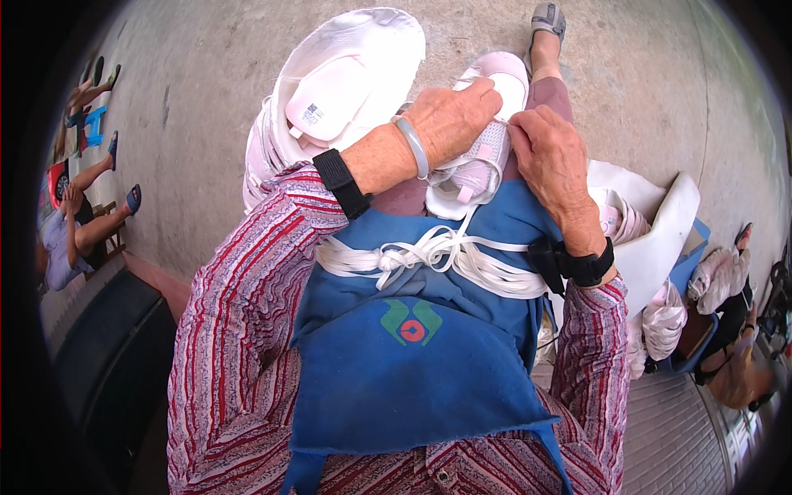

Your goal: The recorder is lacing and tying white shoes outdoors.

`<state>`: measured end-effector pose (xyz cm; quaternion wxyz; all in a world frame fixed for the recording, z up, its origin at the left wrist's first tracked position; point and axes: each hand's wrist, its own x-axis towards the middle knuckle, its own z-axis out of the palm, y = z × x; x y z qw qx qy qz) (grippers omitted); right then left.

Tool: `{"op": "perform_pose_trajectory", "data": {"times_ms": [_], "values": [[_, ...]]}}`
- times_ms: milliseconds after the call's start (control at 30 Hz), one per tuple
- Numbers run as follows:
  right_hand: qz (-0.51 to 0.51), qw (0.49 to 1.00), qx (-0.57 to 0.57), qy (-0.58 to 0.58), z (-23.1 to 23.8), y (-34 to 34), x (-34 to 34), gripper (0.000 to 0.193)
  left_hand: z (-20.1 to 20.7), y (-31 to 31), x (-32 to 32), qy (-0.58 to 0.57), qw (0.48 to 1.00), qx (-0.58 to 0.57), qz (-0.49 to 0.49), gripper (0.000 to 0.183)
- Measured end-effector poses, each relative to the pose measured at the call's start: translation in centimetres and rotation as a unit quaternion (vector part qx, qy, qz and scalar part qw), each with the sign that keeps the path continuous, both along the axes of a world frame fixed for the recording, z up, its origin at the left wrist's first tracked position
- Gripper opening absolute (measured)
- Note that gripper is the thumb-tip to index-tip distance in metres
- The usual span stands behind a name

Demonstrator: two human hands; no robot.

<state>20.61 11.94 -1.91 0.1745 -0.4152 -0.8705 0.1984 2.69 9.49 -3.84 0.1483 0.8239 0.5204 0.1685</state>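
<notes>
A pale pink and white sneaker rests on my lap, its toe pointing away from me. Over its upper, my left hand is closed, with the fingertips partly hidden by the hand itself. Just to the right, my right hand pinches a white shoelace at the sneaker's eyelets; the lace runs toward my left fingers. Across the blue apron on my lap lies a knotted bundle of white laces.
At the left stands a white tub holding shoe pieces and a pale insole-shaped piece. A white bin with sneakers is at my right, beside more bagged shoes. Other people sit at the far left and right on the concrete floor.
</notes>
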Motion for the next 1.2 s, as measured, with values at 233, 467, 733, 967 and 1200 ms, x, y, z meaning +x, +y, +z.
{"op": "perform_pose_trajectory", "data": {"times_ms": [233,467,733,967,1200], "values": [[0.002,1.0,0.009,0.013,-0.3,-0.2,-0.1,0.007,0.2,-0.1,-0.1,-0.011,1.0,-0.003,0.003,0.012],[0.023,0.999,0.027,0.02,-0.6,0.0,-0.1,0.005,0.2,-0.1,0.0,-0.006,1.0,-0.013,0.007,0.012],[0.024,0.999,0.012,0.021,-0.8,0.4,-0.3,0.006,0.2,-0.2,0.0,0.01,1.0,-0.011,0.014,0.014],[0.005,0.998,-0.038,0.052,-0.5,0.4,-0.2,0.01,0.9,-0.2,0.0,-0.053,0.995,-0.073,0.036,0.015],[0.006,0.996,-0.042,0.079,-1.3,0.1,-0.3,0.012,1.1,-0.7,-0.6,-0.137,0.976,-0.137,0.1,0.021]]}}
